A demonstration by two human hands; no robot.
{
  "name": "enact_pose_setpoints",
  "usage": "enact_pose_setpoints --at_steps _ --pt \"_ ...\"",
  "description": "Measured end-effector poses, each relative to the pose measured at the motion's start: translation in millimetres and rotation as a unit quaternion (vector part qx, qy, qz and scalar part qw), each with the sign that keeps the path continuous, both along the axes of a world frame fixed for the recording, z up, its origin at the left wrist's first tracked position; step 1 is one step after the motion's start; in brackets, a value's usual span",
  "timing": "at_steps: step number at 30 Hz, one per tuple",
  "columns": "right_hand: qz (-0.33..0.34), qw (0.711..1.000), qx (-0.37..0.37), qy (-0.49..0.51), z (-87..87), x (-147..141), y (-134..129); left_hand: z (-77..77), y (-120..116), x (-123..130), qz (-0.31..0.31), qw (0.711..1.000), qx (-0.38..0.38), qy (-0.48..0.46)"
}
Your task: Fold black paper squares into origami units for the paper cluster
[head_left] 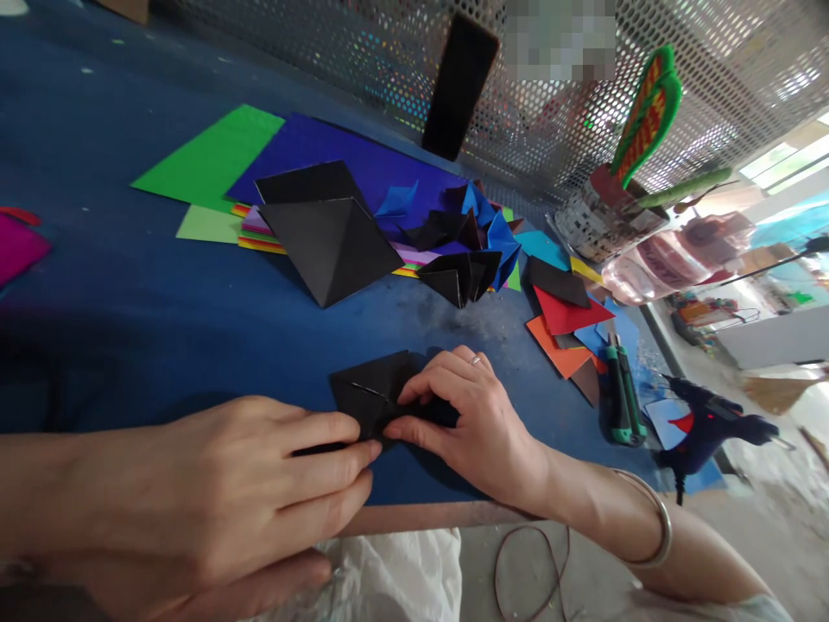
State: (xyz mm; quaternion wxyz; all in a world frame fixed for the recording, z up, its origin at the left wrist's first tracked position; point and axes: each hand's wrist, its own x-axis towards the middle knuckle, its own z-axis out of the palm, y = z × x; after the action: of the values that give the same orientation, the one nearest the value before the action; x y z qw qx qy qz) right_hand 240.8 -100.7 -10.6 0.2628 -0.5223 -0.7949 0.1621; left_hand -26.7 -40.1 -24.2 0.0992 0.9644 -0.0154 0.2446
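Folded black paper (370,380): at the right hand's (483,419) ten o'clock.
Right fingers: pinching its edge.
Left hand (259,475): fingers extended, touching it; grip, I cannot tell.
Crease: apparently being shaped; next calls for firm pressing.

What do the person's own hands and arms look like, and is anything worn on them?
Both the left hand and right hand are ungloved. A slim silvery ring sits on a right finger, and a smooth, rounded metallic bangle circles the right forearm. No ring shows on the left. Both forearms look bare where visible.
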Motion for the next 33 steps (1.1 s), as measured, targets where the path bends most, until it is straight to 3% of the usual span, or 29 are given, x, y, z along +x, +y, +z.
enact_pose_setpoints --at_steps 9,15,26,33 --pt "0.010 0.999 0.001 0.034 -0.3 -1 2 -0.3 -1 3 0.004 1.000 0.010 -0.002" --pt "-0.010 0.997 -0.044 0.062 1.9 -3 5 -3.0 -10 1 0.060 0.998 -0.018 -0.006" --pt "-0.029 0.994 -0.086 0.067 4.4 -6 8 -4.8 -10 -1 0.054 0.998 -0.019 0.022" --pt "-0.023 0.995 -0.083 0.041 5.6 -6 8 -2.1 0 -2 0.007 1.000 0.010 -0.018"
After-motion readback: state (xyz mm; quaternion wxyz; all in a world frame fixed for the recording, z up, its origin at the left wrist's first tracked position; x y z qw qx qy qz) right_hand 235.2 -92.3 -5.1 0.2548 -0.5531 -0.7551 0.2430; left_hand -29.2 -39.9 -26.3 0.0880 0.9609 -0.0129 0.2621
